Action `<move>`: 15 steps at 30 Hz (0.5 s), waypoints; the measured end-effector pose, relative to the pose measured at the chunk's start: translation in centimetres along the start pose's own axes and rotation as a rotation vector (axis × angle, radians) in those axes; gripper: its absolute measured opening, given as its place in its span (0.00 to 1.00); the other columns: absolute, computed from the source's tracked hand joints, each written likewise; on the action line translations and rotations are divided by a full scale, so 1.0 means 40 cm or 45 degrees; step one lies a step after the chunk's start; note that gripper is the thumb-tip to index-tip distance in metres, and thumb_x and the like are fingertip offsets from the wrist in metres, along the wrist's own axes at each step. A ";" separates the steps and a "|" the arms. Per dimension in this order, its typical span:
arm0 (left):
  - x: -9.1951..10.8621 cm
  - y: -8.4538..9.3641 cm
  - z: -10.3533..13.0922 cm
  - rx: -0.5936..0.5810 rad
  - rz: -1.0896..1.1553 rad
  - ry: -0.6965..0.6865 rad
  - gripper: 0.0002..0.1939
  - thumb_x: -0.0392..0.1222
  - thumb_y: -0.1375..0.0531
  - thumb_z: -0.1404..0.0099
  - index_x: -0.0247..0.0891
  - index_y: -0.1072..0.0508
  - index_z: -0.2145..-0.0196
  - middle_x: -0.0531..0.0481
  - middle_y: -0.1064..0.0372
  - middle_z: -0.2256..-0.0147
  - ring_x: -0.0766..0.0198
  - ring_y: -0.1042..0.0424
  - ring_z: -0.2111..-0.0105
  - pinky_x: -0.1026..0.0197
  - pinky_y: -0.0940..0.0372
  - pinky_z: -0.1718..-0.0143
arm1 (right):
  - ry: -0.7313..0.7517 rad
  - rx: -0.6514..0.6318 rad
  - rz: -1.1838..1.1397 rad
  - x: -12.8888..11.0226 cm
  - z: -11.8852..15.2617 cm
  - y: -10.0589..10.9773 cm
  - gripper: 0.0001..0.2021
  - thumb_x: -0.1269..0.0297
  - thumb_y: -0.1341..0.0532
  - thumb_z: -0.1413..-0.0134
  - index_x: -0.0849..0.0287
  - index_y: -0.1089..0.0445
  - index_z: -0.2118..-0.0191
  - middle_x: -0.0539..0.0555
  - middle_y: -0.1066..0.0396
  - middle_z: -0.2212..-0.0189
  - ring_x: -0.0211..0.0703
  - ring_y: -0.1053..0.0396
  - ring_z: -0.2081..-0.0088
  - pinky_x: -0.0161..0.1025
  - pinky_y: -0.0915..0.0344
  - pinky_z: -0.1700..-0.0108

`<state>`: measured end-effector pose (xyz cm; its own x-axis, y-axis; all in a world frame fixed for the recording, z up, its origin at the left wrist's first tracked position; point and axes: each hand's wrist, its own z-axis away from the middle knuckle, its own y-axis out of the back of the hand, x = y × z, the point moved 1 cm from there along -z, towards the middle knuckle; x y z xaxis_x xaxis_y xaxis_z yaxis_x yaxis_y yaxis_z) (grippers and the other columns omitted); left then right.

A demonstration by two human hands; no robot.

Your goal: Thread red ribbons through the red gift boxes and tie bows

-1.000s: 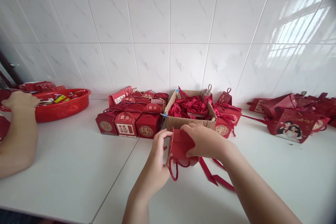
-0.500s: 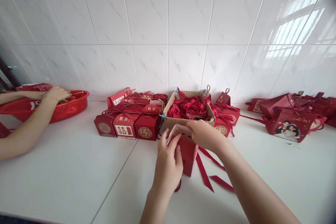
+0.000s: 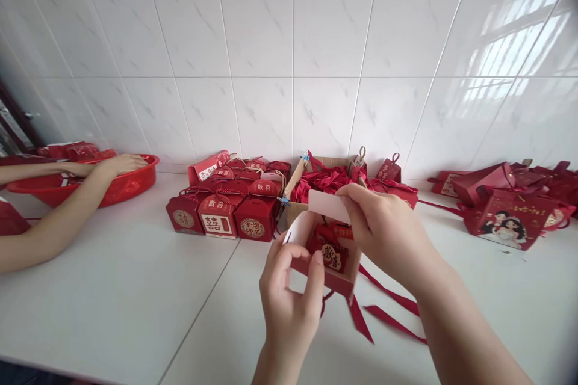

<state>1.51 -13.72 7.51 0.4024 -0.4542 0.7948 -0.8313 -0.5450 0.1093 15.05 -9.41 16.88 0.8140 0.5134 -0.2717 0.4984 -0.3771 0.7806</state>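
A small red gift box (image 3: pixel 333 280) is held in front of me with its white-lined flaps raised. Inside lie red contents (image 3: pixel 331 257) with gold lettering; their exact kind is hard to make out. My left hand (image 3: pixel 289 292) grips the box's left side between thumb and fingers. At the upper right, my right hand (image 3: pixel 383 222) pinches a white-lined flap (image 3: pixel 329 205). Dark red ribbon (image 3: pixel 395 320) trails on the table just right of the box. Directly behind stands an open cardboard carton (image 3: pixel 295 186) full of crumpled red ribbons (image 3: pixel 321 181).
Closed red gift boxes (image 3: pixel 219 216) stand in rows to the left of the carton. More red boxes (image 3: pixel 508 216) are piled at the right, one printed with a cartoon couple. At far left, another person's hands (image 3: pixel 120 165) reach into a red plastic basin (image 3: pixel 129 189). A tiled wall (image 3: pixel 257 114) bounds the table.
The box has tipped towards me, so its inside and contents now show. My right hand has moved right and up, pulling the flap outwards. The other person's hand has shifted in the basin.
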 end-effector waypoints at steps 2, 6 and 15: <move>0.018 0.005 0.011 -0.013 0.069 -0.043 0.03 0.38 0.43 0.40 0.41 0.30 0.67 0.49 0.31 0.66 0.58 0.29 0.65 0.56 0.31 0.62 | 0.068 0.126 -0.041 -0.002 0.011 0.011 0.09 0.71 0.50 0.41 0.57 0.34 0.63 0.49 0.33 0.77 0.36 0.41 0.80 0.32 0.54 0.79; 0.043 0.011 0.027 -0.065 0.079 -0.156 0.26 0.33 0.47 0.44 0.45 0.32 0.47 0.47 0.33 0.47 0.48 0.35 0.45 0.47 0.35 0.47 | 0.204 0.297 -0.086 0.001 0.025 0.027 0.09 0.72 0.51 0.40 0.58 0.35 0.63 0.47 0.37 0.80 0.35 0.45 0.82 0.31 0.52 0.79; 0.083 0.026 0.056 -0.107 0.050 -0.110 0.34 0.37 0.44 0.41 0.53 0.43 0.37 0.51 0.35 0.44 0.43 0.42 0.40 0.40 0.32 0.47 | 0.358 0.547 -0.194 -0.006 0.059 0.079 0.08 0.75 0.49 0.40 0.57 0.35 0.62 0.48 0.37 0.78 0.33 0.42 0.80 0.31 0.47 0.80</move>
<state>2.84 -17.36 8.92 0.3971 -0.5350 0.7457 -0.8750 -0.4659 0.1316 17.14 -12.54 18.06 0.6410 0.7514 -0.1568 0.7300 -0.5335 0.4272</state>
